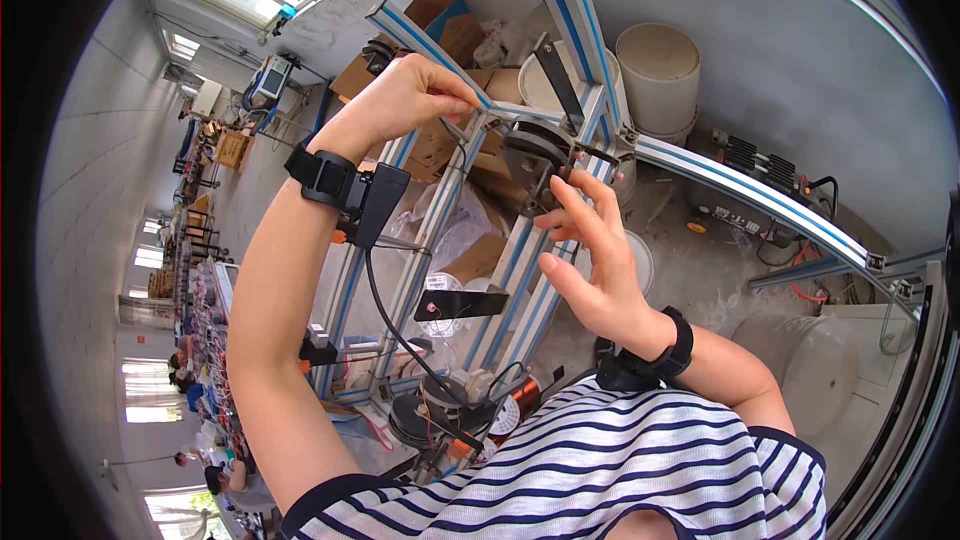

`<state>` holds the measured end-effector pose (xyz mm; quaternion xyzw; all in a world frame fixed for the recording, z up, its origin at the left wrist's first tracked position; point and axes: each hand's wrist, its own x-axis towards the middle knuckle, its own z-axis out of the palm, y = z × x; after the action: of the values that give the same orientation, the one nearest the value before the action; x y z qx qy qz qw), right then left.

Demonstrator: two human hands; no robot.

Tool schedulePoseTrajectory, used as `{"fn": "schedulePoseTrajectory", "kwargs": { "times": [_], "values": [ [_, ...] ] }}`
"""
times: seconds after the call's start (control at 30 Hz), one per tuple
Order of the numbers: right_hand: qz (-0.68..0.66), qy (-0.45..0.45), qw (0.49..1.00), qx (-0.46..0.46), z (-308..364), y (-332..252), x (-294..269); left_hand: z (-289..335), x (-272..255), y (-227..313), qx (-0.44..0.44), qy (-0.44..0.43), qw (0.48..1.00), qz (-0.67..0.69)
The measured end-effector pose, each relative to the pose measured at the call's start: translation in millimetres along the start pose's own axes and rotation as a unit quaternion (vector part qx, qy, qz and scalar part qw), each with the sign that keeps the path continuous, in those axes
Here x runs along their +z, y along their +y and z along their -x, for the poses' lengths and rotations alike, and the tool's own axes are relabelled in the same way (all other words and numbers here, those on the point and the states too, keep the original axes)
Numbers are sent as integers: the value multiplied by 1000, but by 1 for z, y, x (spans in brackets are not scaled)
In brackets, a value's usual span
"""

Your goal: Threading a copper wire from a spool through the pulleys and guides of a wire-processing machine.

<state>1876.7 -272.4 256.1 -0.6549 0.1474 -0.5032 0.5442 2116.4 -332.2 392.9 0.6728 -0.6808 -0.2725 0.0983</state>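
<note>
My left hand (410,98) is raised beside the upper part of an aluminium-profile frame (590,45) with blue strips. Its thumb and fingertips are pinched together near a profile bar; whatever lies between them is too small to make out. A black pulley wheel (533,152) is mounted on the frame, to the right of those fingertips. Just below and right of the wheel is my right hand (605,275), its fingers spread and thumb apart. The right fingertips come close to the wheel's bracket; I cannot tell whether they touch it.
Low on the frame sit a reel of copper-coloured wire (522,395) and black discs (420,418). A black plate (460,304) juts out mid-frame. Behind stand cardboard boxes (455,30) and a white drum (658,70). A long profile rail (760,190) runs right. People sit far left.
</note>
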Motion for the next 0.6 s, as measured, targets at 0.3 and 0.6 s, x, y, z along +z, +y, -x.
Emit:
{"fn": "schedulePoseTrajectory", "kwargs": {
  "times": [0.3, 0.6],
  "values": [
    [3, -7, 1000, 9, -2, 0, -4, 5, 7, 3, -7, 25, 1000, 3],
    [14, -6, 1000, -3, -3, 0, -4, 4, 6, 3, 6, 33, 999, -9]
  ]
}}
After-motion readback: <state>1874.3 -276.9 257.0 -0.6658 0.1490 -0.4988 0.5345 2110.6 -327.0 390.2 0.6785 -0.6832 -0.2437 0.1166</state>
